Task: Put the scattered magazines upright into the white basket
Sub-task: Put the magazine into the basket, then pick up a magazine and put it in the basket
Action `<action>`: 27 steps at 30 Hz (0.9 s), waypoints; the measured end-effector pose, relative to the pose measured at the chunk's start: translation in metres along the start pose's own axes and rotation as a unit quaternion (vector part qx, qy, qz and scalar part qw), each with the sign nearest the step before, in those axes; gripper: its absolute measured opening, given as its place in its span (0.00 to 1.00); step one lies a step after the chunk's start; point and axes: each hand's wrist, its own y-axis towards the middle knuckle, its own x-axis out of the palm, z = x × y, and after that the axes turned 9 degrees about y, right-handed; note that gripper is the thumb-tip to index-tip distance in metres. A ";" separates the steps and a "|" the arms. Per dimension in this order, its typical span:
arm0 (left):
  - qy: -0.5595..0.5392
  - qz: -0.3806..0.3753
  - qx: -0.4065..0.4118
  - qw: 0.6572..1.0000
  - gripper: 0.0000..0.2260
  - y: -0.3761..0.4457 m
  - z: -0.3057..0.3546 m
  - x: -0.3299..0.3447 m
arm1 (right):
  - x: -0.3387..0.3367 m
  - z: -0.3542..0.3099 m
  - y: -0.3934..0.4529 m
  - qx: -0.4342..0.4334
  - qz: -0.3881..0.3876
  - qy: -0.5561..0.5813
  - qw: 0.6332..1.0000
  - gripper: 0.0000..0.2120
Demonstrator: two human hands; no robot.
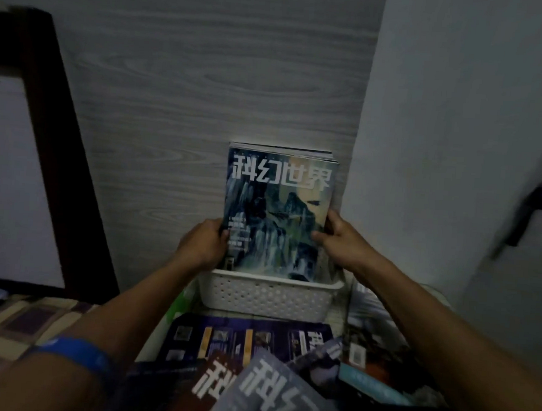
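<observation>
Both arms stretched toward 12 o'clock, left hand point(203, 245) and right hand point(341, 239) gripping the magazine point(277, 212) edges, upright in the basket point(270, 293).

We see the left hand point(203, 244) and right hand point(341, 239) gripping a stack of magazines point(279, 206) standing upright in the white basket point(270, 293); loose magazines point(252, 358) lie at six o'clock.

The magazines point(279, 206) stand upright in the basket point(270, 293), against the wall point(207, 88) behind. The left hand point(203, 242) grips their left edge, the right hand point(341, 239) their right. More magazines point(252, 364) lie scattered before the basket.
</observation>
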 end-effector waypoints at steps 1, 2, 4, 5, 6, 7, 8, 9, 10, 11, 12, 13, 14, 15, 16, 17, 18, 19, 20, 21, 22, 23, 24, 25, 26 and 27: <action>0.018 0.019 0.000 1.000 0.10 -0.008 0.002 0.000 | -0.001 -0.005 -0.007 0.002 0.000 -0.054 0.999 0.26; 0.017 0.058 0.009 0.998 0.12 -0.019 0.005 -0.001 | -0.002 -0.008 -0.016 -0.005 0.017 -0.105 0.994 0.27; -0.037 0.141 0.049 0.988 0.14 -0.056 0.012 -0.004 | -0.009 -0.015 -0.049 -0.027 0.053 -0.153 0.986 0.27; -0.063 0.155 0.074 0.983 0.15 -0.079 0.016 -0.007 | -0.013 -0.017 -0.070 -0.035 0.057 -0.152 0.986 0.25; -0.077 0.144 0.097 0.982 0.14 -0.105 0.018 -0.010 | -0.017 -0.017 -0.095 -0.042 0.054 -0.144 0.987 0.22; -0.078 0.111 0.114 0.984 0.12 -0.129 0.018 -0.013 | -0.020 -0.015 -0.119 -0.047 0.048 -0.138 0.988 0.18; -0.058 0.054 0.119 0.990 0.11 -0.157 0.017 -0.016 | -0.022 -0.013 -0.146 -0.047 0.042 -0.134 0.989 0.14; -0.018 -0.015 0.116 0.993 0.15 -0.184 0.018 -0.019 | -0.024 -0.010 -0.173 -0.042 0.034 -0.133 0.990 0.11; 0.034 -0.079 0.110 0.990 0.23 -0.207 0.018 -0.020 | -0.025 -0.009 -0.198 -0.039 0.023 -0.143 0.989 0.09; 0.086 -0.122 0.105 0.983 0.32 -0.227 0.018 -0.020 | -0.026 -0.008 -0.220 -0.041 0.012 -0.164 0.986 0.09; 0.126 -0.142 0.098 0.977 0.38 -0.239 0.018 -0.019 | -0.027 -0.008 -0.237 -0.047 0.004 -0.187 0.981 0.08; 0.141 -0.154 0.082 0.975 0.41 -0.249 0.018 -0.020 | -0.029 -0.009 -0.256 -0.056 -0.003 -0.203 0.978 0.08; 0.132 -0.160 0.061 0.976 0.41 -0.254 0.018 -0.021 | -0.030 -0.011 -0.272 -0.068 -0.013 -0.213 0.975 0.08; 0.107 -0.170 0.043 0.979 0.37 -0.257 0.018 -0.022 | -0.030 -0.013 -0.286 -0.084 -0.034 -0.222 0.971 0.08; 0.055 -0.190 0.020 0.980 0.31 -0.258 0.018 -0.024 | -0.029 -0.015 -0.299 -0.101 -0.073 -0.236 0.964 0.10; -0.026 -0.211 -0.008 0.977 0.24 -0.258 0.016 -0.024 | -0.025 -0.015 -0.309 -0.116 -0.121 -0.259 0.951 0.14; -0.113 -0.226 -0.032 0.967 0.18 -0.260 0.017 -0.023 | -0.021 -0.013 -0.318 -0.131 -0.164 -0.291 0.934 0.18; -0.176 -0.219 -0.044 0.959 0.13 -0.263 0.019 -0.021 | -0.018 -0.009 -0.325 -0.142 -0.191 -0.317 0.918 0.21; -0.215 -0.191 -0.036 0.957 0.09 -0.265 0.024 -0.023 | -0.018 -0.005 -0.330 -0.144 -0.199 -0.328 0.912 0.24; -0.232 -0.149 -0.011 0.961 0.06 -0.267 0.030 -0.027 | -0.018 -0.002 -0.334 -0.139 -0.197 -0.325 0.915 0.25; -0.228 -0.099 0.025 0.968 0.03 -0.268 0.038 -0.035 | -0.019 -0.001 -0.337 -0.126 -0.193 -0.310 0.922 0.26; -0.218 -0.052 0.068 0.972 0.02 -0.268 0.047 -0.047 | -0.020 -0.002 -0.339 -0.111 -0.188 -0.288 0.933 0.27; -0.221 -0.020 0.111 0.969 0.03 -0.269 0.057 -0.062 | -0.019 -0.006 -0.341 -0.094 -0.168 -0.248 0.949 0.29; -0.235 0.007 0.150 0.960 0.06 -0.272 0.066 -0.080 | -0.018 -0.012 -0.341 -0.079 -0.125 -0.192 0.970 0.32; -0.255 0.037 0.186 0.948 0.08 -0.274 0.074 -0.097 | -0.015 -0.020 -0.339 -0.064 -0.070 -0.119 0.988 0.34; -0.287 0.064 0.219 0.930 0.08 -0.277 0.081 -0.114 | -0.011 -0.029 -0.336 -0.044 -0.023 -0.029 0.998 0.33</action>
